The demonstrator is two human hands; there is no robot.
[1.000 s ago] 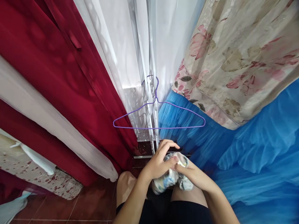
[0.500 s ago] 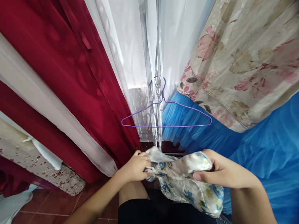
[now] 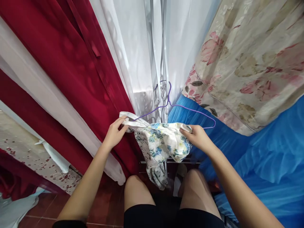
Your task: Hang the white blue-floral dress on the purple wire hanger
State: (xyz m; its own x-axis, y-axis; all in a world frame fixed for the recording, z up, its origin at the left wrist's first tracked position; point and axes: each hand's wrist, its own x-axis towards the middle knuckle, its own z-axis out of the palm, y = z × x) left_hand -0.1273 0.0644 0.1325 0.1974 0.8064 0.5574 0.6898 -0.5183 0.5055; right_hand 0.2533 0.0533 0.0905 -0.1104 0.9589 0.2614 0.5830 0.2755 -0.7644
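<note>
A white garment with a blue flower print (image 3: 159, 144) is stretched between my two hands, its lower part hanging down over my knees. My left hand (image 3: 115, 132) grips its left top edge. My right hand (image 3: 196, 136) grips its right top edge. Just behind the garment hangs a purple wire hanger (image 3: 180, 108), hooked on a white metal grille (image 3: 161, 63). The garment's top edge covers the hanger's lower bar and left arm.
A dark red curtain (image 3: 59, 63) and white sheer curtains (image 3: 123, 47) hang at the left. Blue tulle fabric (image 3: 266, 152) and a beige floral cloth (image 3: 251, 63) fill the right. Red floor tiles (image 3: 104, 205) lie below.
The garment went from a bundle on my lap to being spread out and lifted up to the hanger, with my hands moving apart and upward.
</note>
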